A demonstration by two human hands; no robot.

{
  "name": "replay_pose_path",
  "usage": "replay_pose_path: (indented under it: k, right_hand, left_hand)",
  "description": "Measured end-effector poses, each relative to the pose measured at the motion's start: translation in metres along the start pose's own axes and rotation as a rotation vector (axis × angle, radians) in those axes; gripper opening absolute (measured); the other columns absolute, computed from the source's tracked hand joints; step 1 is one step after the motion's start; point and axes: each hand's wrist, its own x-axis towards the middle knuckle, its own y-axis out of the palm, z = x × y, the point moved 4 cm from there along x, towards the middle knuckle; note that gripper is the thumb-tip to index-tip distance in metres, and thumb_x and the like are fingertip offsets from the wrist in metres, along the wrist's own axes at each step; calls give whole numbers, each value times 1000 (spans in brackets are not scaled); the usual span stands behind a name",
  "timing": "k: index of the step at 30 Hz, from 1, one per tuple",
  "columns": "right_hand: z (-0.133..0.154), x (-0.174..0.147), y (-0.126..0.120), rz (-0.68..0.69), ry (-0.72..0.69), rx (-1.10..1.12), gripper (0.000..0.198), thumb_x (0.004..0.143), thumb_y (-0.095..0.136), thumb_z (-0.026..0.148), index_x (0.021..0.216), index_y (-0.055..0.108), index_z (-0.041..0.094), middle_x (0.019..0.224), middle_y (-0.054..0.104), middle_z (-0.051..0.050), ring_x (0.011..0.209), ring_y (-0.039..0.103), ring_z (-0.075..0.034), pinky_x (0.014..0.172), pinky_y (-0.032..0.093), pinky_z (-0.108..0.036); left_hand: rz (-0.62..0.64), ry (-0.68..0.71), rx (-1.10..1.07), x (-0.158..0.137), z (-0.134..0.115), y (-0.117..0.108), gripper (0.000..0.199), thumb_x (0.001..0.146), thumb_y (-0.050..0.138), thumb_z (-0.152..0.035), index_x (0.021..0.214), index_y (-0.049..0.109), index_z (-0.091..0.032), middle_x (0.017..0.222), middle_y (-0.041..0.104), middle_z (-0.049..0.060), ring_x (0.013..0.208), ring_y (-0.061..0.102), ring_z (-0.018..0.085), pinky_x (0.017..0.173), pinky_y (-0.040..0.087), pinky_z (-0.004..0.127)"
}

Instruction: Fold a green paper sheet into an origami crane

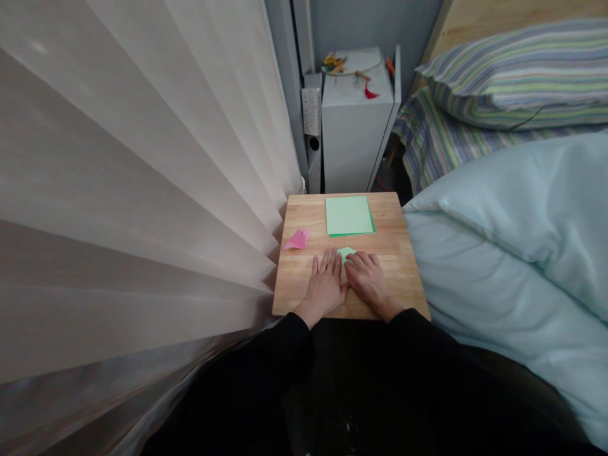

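No readable text, brand, number or sign in view. Small green paper (346, 254), middle of the table (289, 282); green sheets (349, 215), near far edge; pink folded paper (298, 239), near left edge: no legible print. White speckled panel (312, 111) beyond far edge: small dark dots, no letters made out.

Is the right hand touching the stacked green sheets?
Apart: the head view shows bare tabletop between the right hand and the green sheets.

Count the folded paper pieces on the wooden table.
2: a pink piece on the left of the table, and a pale green piece partly covered by the left hand and right hand. More could be hidden beneath the hands.
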Motion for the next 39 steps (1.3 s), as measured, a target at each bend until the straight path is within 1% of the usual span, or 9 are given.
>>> replay_pose_path:
  k: [4,6,9,12,21,24,29,34,39]
  right_hand:
    - [-1,4,1,36,7,34,21,99,53,10,95,73,16,104,74,-15,100,61,-29,88,48,-42]
    - [-4,7,3,39,26,67,23,100,50,11,95,72,17,99,73,-14,96,60,-29,88,49,-41]
    - [-10,10,5,33,60,128,25,101,48,12,94,70,18,97,71,-13,95,61,-28,90,51,-40]
    - [-16,12,6,27,85,184,22,100,48,12,94,68,18,99,69,-13,97,61,-27,92,52,-40]
    - [-29,11,-3,62,130,264,20,93,47,7,85,62,18,90,65,-13,90,58,-28,86,51,-40]
    - [-33,8,-6,94,144,287,21,91,47,5,82,59,19,86,63,-11,86,58,-26,81,50,-38]
    - [-35,6,-8,136,159,334,20,89,48,5,82,59,20,82,63,-7,82,59,-23,77,49,-35]
    - [-35,9,-11,130,175,365,17,92,51,10,81,60,20,88,62,-7,81,60,-21,77,51,-33]
    - [-39,9,-6,85,218,381,16,90,54,10,79,61,19,92,61,-8,83,62,-21,80,54,-34]
  left_hand:
    - [-43,57,7,1,0,-6,72,102,46,-44,159,34,-2,169,31,26,161,23,35,130,17,57]
    - [-61,83,3,4,3,-15,66,101,50,-40,155,42,-2,165,39,25,156,32,36,126,26,54]
    - [-136,74,0,11,11,-32,40,101,49,-27,135,62,-11,150,56,19,138,49,35,112,42,50]
    - [-118,137,6,17,14,-38,30,102,45,-20,122,67,-13,134,64,17,123,57,31,101,48,46]
    - [-118,195,-11,14,-1,-30,25,101,47,-15,115,67,-13,108,69,13,107,61,29,92,50,42]
    - [-119,135,-136,19,3,-28,17,101,54,-20,101,70,-17,102,70,11,101,62,27,90,51,41]
    - [-121,54,-322,30,14,-25,12,97,62,-20,92,73,-18,95,71,9,97,63,25,90,52,39]
    - [-98,34,-335,36,18,-24,19,96,60,-14,85,75,-18,89,74,7,93,65,24,89,51,38]
    - [-125,-47,-291,37,20,-23,19,97,63,-21,81,74,-17,90,74,9,95,64,27,88,50,41]
